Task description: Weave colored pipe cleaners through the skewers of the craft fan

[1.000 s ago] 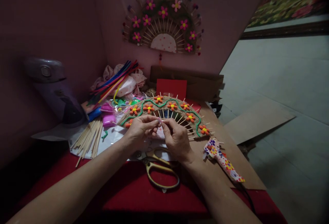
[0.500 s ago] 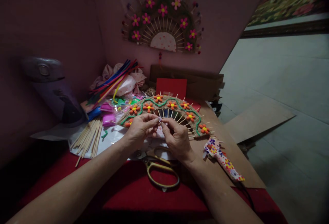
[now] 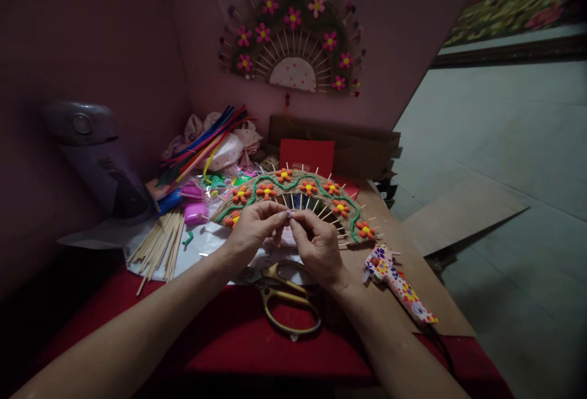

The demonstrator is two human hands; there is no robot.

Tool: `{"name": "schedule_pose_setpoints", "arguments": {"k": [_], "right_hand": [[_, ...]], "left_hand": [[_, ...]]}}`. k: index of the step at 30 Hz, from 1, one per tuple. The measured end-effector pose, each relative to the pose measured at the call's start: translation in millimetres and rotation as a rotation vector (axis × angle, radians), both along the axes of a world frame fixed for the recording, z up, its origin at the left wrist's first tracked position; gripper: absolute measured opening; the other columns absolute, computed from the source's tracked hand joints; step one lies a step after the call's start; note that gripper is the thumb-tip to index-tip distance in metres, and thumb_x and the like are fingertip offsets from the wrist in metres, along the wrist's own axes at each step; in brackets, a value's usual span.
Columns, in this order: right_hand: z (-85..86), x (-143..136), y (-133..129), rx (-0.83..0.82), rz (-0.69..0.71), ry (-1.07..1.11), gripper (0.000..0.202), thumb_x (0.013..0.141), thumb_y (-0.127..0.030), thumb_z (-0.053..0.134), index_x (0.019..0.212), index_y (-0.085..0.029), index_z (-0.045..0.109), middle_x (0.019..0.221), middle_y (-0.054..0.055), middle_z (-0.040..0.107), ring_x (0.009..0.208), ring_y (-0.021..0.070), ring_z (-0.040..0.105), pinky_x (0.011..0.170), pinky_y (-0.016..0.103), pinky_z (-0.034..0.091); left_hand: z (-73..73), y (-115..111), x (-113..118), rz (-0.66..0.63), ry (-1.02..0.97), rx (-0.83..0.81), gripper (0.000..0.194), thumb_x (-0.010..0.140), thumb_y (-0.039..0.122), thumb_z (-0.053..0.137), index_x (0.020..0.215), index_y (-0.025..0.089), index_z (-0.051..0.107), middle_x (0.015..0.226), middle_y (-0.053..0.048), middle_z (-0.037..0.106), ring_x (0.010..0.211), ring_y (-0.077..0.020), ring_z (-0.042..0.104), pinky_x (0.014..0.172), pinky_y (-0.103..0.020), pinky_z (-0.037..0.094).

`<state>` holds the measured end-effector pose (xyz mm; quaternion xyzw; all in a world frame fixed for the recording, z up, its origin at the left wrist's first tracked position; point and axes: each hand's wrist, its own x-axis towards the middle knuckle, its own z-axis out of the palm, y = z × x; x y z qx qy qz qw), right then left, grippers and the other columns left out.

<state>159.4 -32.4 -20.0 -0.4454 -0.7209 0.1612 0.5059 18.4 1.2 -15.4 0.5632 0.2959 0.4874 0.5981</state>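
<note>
My left hand and my right hand meet fingertip to fingertip over the table. Pinched between them is a tiny pale purple piece, too small to make out fully. Right behind them lies a half-round twine-wrapped fan with stick ends poking out, orange-and-yellow flowers and a wavy green strip. My hands hide its lower middle. Below my fingers rest scissors with gold handles, their blades partly under my left wrist. To the right lies a flower-patterned glue gun with a cord.
Thin wooden sticks lie on white paper at left, beside a purple flask. Coloured pipe cleaners and bagged bits heap behind. A pink-flowered fan hangs on the wall. Brown cardboard covers the table's right side.
Both hands stay pinched together with only a slight shift of the fingers around the small purple piece. The whole view has moved a little.
</note>
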Motion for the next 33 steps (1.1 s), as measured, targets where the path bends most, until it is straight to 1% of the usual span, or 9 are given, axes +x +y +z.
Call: {"name": "schedule_pose_setpoints", "arguments": {"k": [7,12,16,20,23,25,27,30,33], "right_hand": [[0.1,-1.6,1.6,-0.013,-0.025,0.015,0.014,0.085,-0.025,0.047,0.078,-0.018,0.057,0.062,-0.002,0.053,0.056,0.0105,0.046,0.054,0.022,0.036],[-4.4,-4.5,3.3,-0.037,-0.048,0.011,0.015,0.085,-0.023,0.046,0.075,-0.018,0.056,0.061,-0.003,0.05,0.054,0.0099,0.044,0.054,0.022,0.035],[-8.0,-8.4,0.9,-0.007,-0.036,-0.088,0.014,0.083,-0.018,0.046,0.071,-0.018,0.053,0.059,-0.003,0.048,0.054,0.0105,0.043,0.055,0.022,0.034],[-6.8,-5.3,0.1,0.031,-0.022,-0.193,0.013,0.085,-0.017,0.043,0.078,-0.019,0.054,0.068,0.001,0.057,0.065,0.0139,0.052,0.063,0.024,0.037],[-2.1,1.8,2.5,0.032,-0.032,-0.198,0.014,0.085,-0.019,0.043,0.079,-0.019,0.055,0.073,0.003,0.06,0.069,0.0148,0.055,0.066,0.025,0.039],[0.9,5.8,5.0,-0.018,-0.029,-0.09,0.014,0.085,-0.022,0.045,0.075,-0.019,0.055,0.068,0.001,0.058,0.062,0.013,0.053,0.061,0.024,0.038],[2.2,7.3,8.0,-0.1,-0.005,0.102,0.013,0.084,-0.026,0.049,0.073,-0.019,0.054,0.065,-0.001,0.057,0.057,0.0115,0.051,0.056,0.023,0.038],[-0.1,5.6,12.2,-0.203,0.062,0.347,0.012,0.08,-0.029,0.055,0.074,-0.019,0.054,0.064,-0.002,0.057,0.055,0.0106,0.05,0.052,0.022,0.038],[-5.3,2.6,13.4,-0.224,0.092,0.352,0.013,0.08,-0.029,0.055,0.074,-0.018,0.055,0.065,-0.002,0.058,0.058,0.0109,0.051,0.055,0.022,0.039]], "left_hand": [[5.2,-4.7,3.1,0.071,0.097,0.049,0.023,0.072,0.034,0.065,0.076,0.012,0.059,0.059,0.002,0.055,0.042,-0.0082,0.049,0.039,-0.02,0.038],[0.8,-5.1,5.1,0.245,0.246,0.227,0.016,0.073,0.029,0.061,0.073,0.014,0.06,0.056,0.002,0.056,0.044,-0.0088,0.049,0.042,-0.02,0.038],[-1.7,-0.2,1.5,0.393,0.47,0.409,0.011,0.076,0.021,0.055,0.071,0.014,0.061,0.062,-0.001,0.06,0.055,-0.0105,0.052,0.051,-0.021,0.04],[0.4,4.9,-4.5,0.329,0.659,0.544,0.011,0.072,0.012,0.052,0.07,0.014,0.063,0.065,-0.001,0.061,0.061,-0.0115,0.053,0.055,-0.021,0.039],[4.3,6.3,-7.8,0.087,0.625,0.418,0.008,0.07,0.015,0.055,0.067,0.014,0.062,0.055,0.001,0.056,0.05,-0.01,0.05,0.047,-0.02,0.036],[7.0,5.9,-8.7,-0.096,0.481,0.208,0.009,0.07,0.021,0.059,0.068,0.013,0.062,0.052,0.002,0.053,0.043,-0.0091,0.048,0.041,-0.021,0.036],[8.5,4.6,-8.2,-0.193,0.307,0.043,0.015,0.07,0.027,0.063,0.069,0.012,0.061,0.052,0.002,0.053,0.04,-0.0086,0.047,0.039,-0.021,0.039],[7.0,2.5,-5.5,-0.198,0.111,-0.056,0.018,0.069,0.028,0.067,0.069,0.012,0.06,0.052,0.003,0.053,0.041,-0.0075,0.046,0.038,-0.021,0.041],[4.0,1.0,-2.3,-0.139,0.01,-0.109,0.019,0.069,0.028,0.069,0.07,0.012,0.058,0.056,0.002,0.054,0.042,-0.0063,0.045,0.037,-0.02,0.041]]}}
